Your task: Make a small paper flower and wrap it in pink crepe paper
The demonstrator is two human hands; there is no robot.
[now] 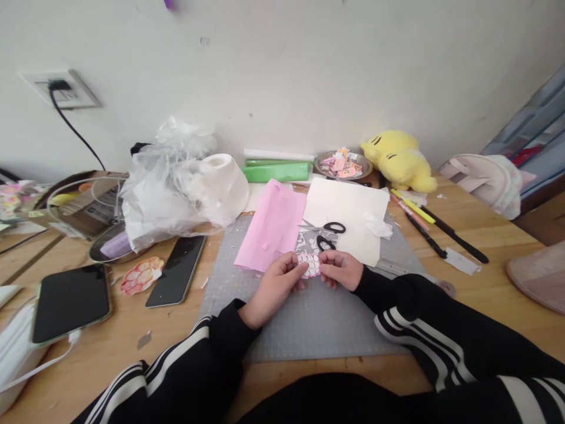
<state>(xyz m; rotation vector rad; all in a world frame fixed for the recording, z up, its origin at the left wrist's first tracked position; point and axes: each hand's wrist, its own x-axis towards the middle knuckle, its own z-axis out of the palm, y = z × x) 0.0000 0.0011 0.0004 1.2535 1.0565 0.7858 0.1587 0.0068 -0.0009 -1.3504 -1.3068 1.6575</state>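
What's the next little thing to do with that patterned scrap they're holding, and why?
Probably free the right hand and reach forward for the scissors. Both it and the left hand pinch the small patterned paper over the grey mat, and the scissors lie untouched just beyond it, their black handles nearest the right hand.

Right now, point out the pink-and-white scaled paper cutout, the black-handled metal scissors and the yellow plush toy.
pink-and-white scaled paper cutout (312,267), head view, on its exposed middle.
black-handled metal scissors (327,227), head view, on the upper handle.
yellow plush toy (397,158), head view, on its body.
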